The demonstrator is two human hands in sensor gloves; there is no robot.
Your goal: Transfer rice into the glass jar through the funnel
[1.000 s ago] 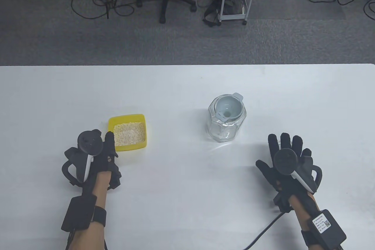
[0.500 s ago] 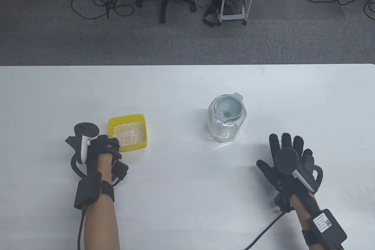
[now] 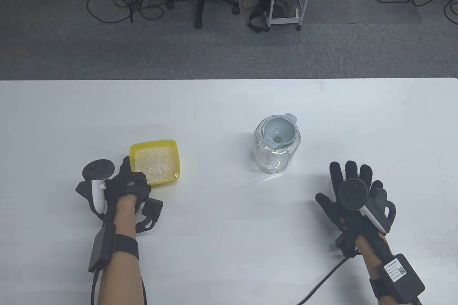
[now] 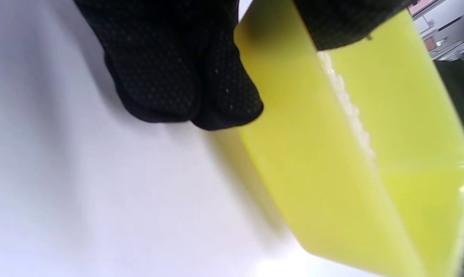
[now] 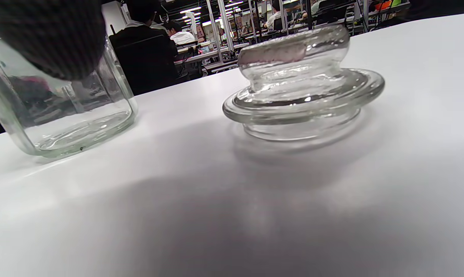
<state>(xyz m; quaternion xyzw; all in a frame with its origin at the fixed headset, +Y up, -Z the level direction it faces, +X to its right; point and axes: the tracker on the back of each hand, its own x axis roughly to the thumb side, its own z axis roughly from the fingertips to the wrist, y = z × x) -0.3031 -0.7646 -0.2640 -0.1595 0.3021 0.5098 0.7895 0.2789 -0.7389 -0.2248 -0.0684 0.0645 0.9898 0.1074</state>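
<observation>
The rice [image 3: 155, 164] all lies in the yellow tub [image 3: 174, 172]; none shows in the jar [image 3: 275, 149], whose bottom looks bare through the glass in the right wrist view. So the pour itself is not yet done. The setup is: the funnel [image 3: 279, 132] sits in the jar's mouth, and the glass lid [image 5: 301, 84] is off, lying on the table [image 3: 229, 104] under the right fingers.

The left hand [image 3: 127, 187] grips the tub at its near left corner, fingers [image 4: 185, 77] pressed together against the outer wall and another over the rim. The tub looks tipped up, likely just lifting.

The right hand [image 3: 352, 194] rests flat, fingers spread, just nearer than the jar and holding nothing.

Left to do: carry the tub over the funnel and tip it.
</observation>
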